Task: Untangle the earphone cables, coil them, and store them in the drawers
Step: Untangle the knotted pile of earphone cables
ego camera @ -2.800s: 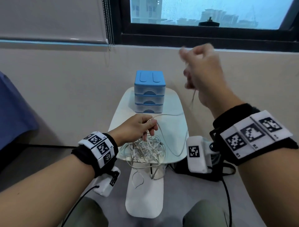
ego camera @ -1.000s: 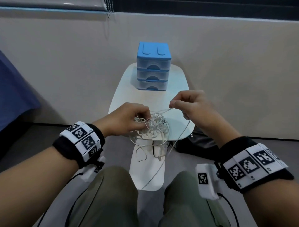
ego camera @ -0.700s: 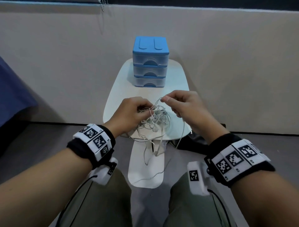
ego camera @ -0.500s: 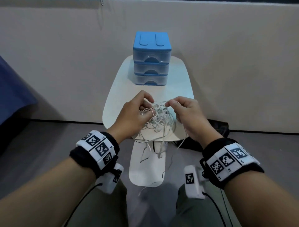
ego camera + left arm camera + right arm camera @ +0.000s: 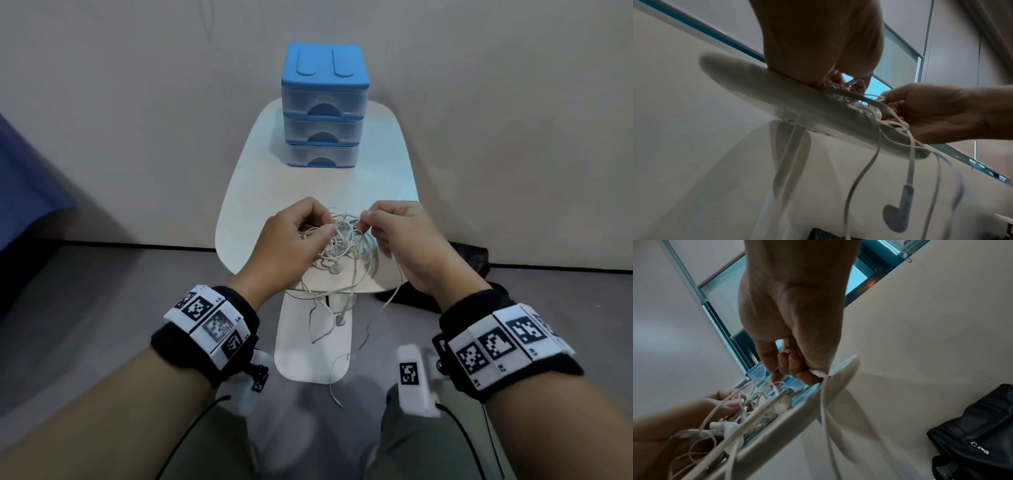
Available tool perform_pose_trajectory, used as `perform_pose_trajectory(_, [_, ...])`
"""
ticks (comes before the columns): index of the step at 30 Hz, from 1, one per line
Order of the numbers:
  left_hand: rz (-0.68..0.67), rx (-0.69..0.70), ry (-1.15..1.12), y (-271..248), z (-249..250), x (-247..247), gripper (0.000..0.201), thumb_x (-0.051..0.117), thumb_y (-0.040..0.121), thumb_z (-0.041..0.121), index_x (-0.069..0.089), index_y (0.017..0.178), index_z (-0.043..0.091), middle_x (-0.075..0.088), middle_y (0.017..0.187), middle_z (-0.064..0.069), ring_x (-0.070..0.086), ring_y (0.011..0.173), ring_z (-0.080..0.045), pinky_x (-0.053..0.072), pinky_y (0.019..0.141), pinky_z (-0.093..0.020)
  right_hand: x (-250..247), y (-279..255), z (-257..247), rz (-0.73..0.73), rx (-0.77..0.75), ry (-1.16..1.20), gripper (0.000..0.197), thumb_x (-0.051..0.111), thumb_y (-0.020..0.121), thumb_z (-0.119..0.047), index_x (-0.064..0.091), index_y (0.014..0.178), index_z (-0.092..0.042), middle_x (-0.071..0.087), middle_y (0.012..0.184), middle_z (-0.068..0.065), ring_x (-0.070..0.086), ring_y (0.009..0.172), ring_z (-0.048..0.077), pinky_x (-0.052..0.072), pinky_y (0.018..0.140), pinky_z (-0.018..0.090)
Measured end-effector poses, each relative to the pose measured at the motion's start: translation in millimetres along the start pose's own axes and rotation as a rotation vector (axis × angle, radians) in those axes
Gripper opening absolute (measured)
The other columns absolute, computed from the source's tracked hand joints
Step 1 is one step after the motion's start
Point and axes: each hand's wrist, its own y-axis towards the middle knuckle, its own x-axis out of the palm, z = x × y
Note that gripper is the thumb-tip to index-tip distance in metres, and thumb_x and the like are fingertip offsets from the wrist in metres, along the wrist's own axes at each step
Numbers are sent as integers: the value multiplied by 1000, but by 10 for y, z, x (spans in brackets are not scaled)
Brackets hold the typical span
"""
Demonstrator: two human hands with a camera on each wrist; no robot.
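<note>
clearly light and limp, the earphone cables (image 5: 342,240) lie knotted at frame centre on the desk (image 5: 308,181). left hand (image 5: 291,243) pinches the clump, right hand (image 5: 400,233) pinches 1 strand; pull gently there. beyond, 3 drawers (image 5: 323,106) sit closed.

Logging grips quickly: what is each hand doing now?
Left hand: fingers curled, gripping the tangled earphone cables.
Right hand: pinching a strand of the same tangle.

**Tangle at the near edge, drawers at the far end**

The drawer unit (image 5: 323,106) is standing at the table's (image 5: 253,178) far end. The earphone cables (image 5: 344,240) are lying at the near edge, between the left hand (image 5: 291,240) and right hand (image 5: 404,236), with strands hanging over the edge. A bag (image 5: 978,426) is sitting on the floor, right of the table.
</note>
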Motion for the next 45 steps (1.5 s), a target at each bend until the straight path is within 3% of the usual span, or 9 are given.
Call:
perform_pose_trajectory(8, [29,29,21,-48,15,10,6,72,85,21,67,87,24,69,85,5,66,83,-21,55,81,-44,21,-17,4,10,-70,-10,11,66,98,-9,73,98,-1,60,58,-15,49,49,-3,38,51,9])
perform_pose_trajectory(12, [36,26,15,-50,36,14,7,73,85,22,69,90,25,70,87,1,66,85,-23,55,83,-46,64,54,-53,-17,-66,-14,11,70,95,-14,77,87,-10,74,84,10,66,77,16,55,79,37])
perform_pose_trajectory(16, [36,23,2,-43,32,27,9,73,84,25,70,92,29,72,87,7,68,85,-17,56,83,-41,111,115,-82,-26,-56,-59,19,71,85,-33,78,85,-15,71,88,25,62,79,25,55,83,55])
perform_pose_trajectory(20, [29,5,-13,-19,11,40,12,73,82,29,73,94,29,74,87,10,69,84,-14,58,81,-41,136,107,-103,-48,-38,-29,21,68,93,-24,78,84,-8,73,88,24,67,80,27,56,89,54])
perform_pose_trajectory(28, [17,-16,-15,32,-4,59,4,74,83,27,70,84,29,68,75,10,62,73,-11,54,75,-42,191,122,-262,-59,46,-71,22,63,91,-5,70,71,-5,60,70,10,50,54,9,42,57,23])
perform_pose_trajectory(31, [28,-26,-45,32,19,52,5,75,85,21,71,84,24,68,76,2,61,73,-12,53,72,-41,189,145,-266,-12,87,-108,22,61,84,-5,69,63,-7,57,66,8,44,55,13,36,55,26])
perform_pose_trajectory(36, [90,-28,-150,25,45,23,4,74,90,2,71,91,4,65,74,5,54,66,-4,47,66,-19,226,120,-231,-44,111,-135,17,60,75,-11,61,58,-8,47,59,10,40,60,22,32,58,36])
perform_pose_trajectory(40, [108,-43,-153,33,46,46,6,70,90,-1,72,91,5,65,77,-2,53,67,-6,47,66,-20,232,117,-214,-101,125,-135,33,57,79,-2,54,48,-12,51,48,3,41,46,17,31,48,27])
perform_pose_trajectory(45, [96,-70,-166,31,53,25,14,69,90,-1,73,89,12,65,76,1,53,66,-6,47,66,-20,164,125,-242,-158,192,-101,35,55,81,-3,54,48,-14,58,58,13,42,54,22,31,47,27])
